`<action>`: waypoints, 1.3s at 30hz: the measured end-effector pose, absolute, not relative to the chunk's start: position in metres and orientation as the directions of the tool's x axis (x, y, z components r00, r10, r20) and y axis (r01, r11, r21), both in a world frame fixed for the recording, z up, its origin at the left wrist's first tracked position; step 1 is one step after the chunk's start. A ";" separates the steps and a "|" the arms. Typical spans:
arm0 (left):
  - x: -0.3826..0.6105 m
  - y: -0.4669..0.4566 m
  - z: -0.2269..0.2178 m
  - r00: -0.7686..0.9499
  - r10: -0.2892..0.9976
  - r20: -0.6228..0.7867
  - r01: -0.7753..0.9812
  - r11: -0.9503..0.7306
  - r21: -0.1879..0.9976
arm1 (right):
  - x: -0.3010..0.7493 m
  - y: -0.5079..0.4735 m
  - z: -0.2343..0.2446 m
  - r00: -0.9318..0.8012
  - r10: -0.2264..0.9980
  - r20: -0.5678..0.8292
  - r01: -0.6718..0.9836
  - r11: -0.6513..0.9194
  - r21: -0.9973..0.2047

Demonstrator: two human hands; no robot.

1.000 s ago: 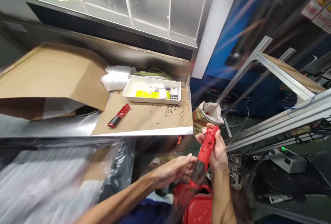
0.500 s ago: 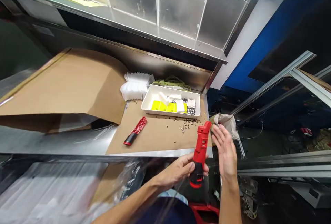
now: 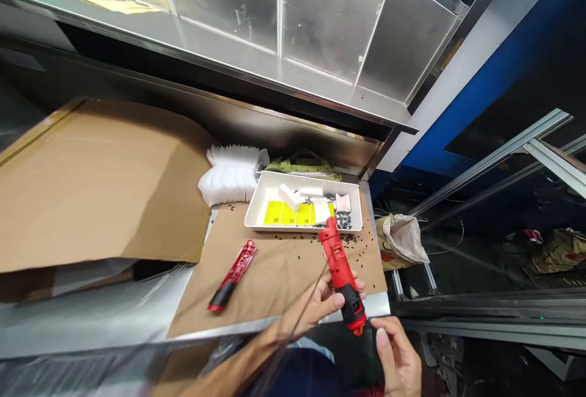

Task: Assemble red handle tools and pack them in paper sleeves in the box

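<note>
My left hand (image 3: 327, 299) is wrapped around the black lower part of a red and black plastic tool housing (image 3: 339, 262). The housing tilts with its red top toward the tray, and a small orange-red loop shows at its bottom end. Close to that end, my right hand (image 3: 397, 354) has thumb and forefinger drawn together in a pinch; anything between them is too small to make out. On the brown cardboard sheet (image 3: 270, 290) lies a red and black half shell (image 3: 233, 275). A white tray (image 3: 251, 214) behind holds yellow labels, white blocks and small dark screws.
Small dark screws are scattered in front of the tray. A large cardboard box (image 3: 110, 183) stands at left, beside a stack of white foam sleeves (image 3: 229, 177). A green pouch (image 3: 302, 165) lies behind the tray. An open paper bag (image 3: 403, 238) is at right, near metal frame rails (image 3: 494, 159).
My right hand has dropped from beside the housing's top to its bottom end, its fingers going from spread to pinched. The housing has tipped leftward in my left hand.
</note>
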State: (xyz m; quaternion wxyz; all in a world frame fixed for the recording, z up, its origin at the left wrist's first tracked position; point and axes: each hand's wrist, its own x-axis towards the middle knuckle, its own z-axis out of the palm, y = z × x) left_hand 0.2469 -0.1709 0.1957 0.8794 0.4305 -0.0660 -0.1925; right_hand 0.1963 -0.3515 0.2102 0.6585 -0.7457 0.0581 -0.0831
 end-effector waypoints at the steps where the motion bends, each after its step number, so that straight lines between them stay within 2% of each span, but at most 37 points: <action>1: 0.247 -0.167 0.196 0.927 -0.371 -0.057 0.264 0.538 0.800 | 0.200 -0.345 0.213 0.980 -0.197 0.030 0.006 -0.124 -0.992; 5: 0.243 -0.156 0.196 0.966 -0.252 -0.062 0.170 0.433 0.885 | 0.214 -0.326 0.221 0.979 -0.201 -0.007 -0.033 -0.125 -0.992; 10: 0.238 -0.147 0.188 0.985 -0.169 -0.034 0.094 0.360 0.928 | 0.232 -0.315 0.215 0.988 -0.140 -0.072 -0.092 -0.143 -0.985; 17: 0.240 -0.145 0.189 0.988 -0.143 -0.052 0.104 0.389 0.915 | 0.249 -0.299 0.216 0.985 -0.046 -0.165 -0.164 0.021 -0.986; 24: 0.243 -0.148 0.198 0.987 -0.124 -0.105 0.143 0.356 0.923 | 0.255 -0.289 0.222 0.967 -0.033 -0.254 -0.244 0.183 -0.952; 27: 0.243 -0.145 0.202 0.985 -0.107 -0.137 0.164 0.317 0.934 | 0.255 -0.286 0.228 0.966 -0.015 -0.257 -0.250 0.178 -0.952; 33: 0.243 -0.143 0.202 0.976 -0.167 -0.142 0.181 0.242 0.953 | 0.253 -0.290 0.227 0.973 -0.014 -0.231 -0.228 0.128 -0.965; 39: 0.243 -0.145 0.195 0.972 -0.189 -0.139 0.187 0.265 0.946 | 0.253 -0.294 0.221 0.980 0.016 -0.200 -0.200 0.106 -0.974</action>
